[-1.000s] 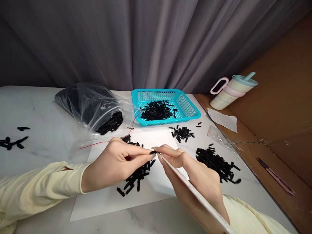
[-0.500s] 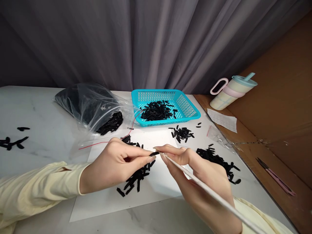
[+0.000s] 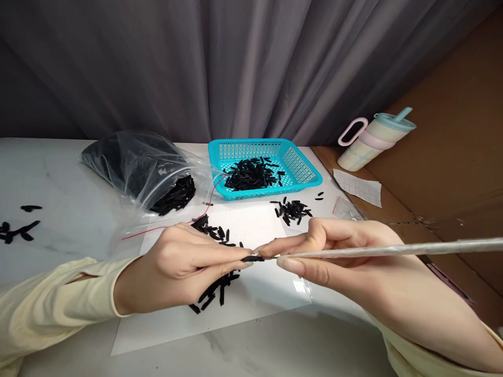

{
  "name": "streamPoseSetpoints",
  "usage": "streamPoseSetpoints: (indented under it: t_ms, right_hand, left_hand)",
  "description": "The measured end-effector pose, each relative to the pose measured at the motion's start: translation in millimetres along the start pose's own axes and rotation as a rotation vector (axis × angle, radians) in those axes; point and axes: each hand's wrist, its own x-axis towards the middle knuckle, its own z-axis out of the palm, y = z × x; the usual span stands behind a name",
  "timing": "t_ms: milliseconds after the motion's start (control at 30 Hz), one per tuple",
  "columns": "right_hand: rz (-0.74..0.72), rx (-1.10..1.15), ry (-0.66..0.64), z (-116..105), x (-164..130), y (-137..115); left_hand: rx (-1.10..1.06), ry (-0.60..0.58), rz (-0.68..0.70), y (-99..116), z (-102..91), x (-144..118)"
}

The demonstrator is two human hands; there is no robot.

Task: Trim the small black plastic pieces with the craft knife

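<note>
while the left hand (image 3: 176, 267) pinched a small black piece (image 3: 252, 258) between thumb and fingertips, the right hand (image 3: 346, 262) gripped a thin grey rod (image 3: 393, 250), its tip meeting that piece above the white sheet (image 3: 259, 293). loose black pieces (image 3: 214, 290) lay beneath the hands; farther back sat a turquoise basket (image 3: 302, 170), a plastic bag (image 3: 137, 162) and a cup (image 3: 373, 139).

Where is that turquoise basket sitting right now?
The turquoise basket sits at the table's far middle, right of the clear plastic bag, beyond both hands, holding black pieces.
</note>
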Motion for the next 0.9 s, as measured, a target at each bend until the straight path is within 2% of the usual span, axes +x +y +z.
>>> streamPoseSetpoints:
  t_ms: [233,400,667,900]
  right_hand:
    - [-0.040,-0.033,-0.047,-2,-3,4]
    - [-0.090,-0.041,-0.044,1,-3,7]
    - [-0.142,-0.029,-0.027,2,-3,10]
    - [-0.078,-0.054,-0.026,2,-3,7]
  left_hand:
    - [0.331,-0.017,0.168,-2,0.1,-8]
    - [0.549,-0.114,0.217,0,-4.5,-11]
    - [0.583,-0.134,0.261,0,-6.5,-14]
    - [0.591,-0.126,0.266,1,-5.6,-14]
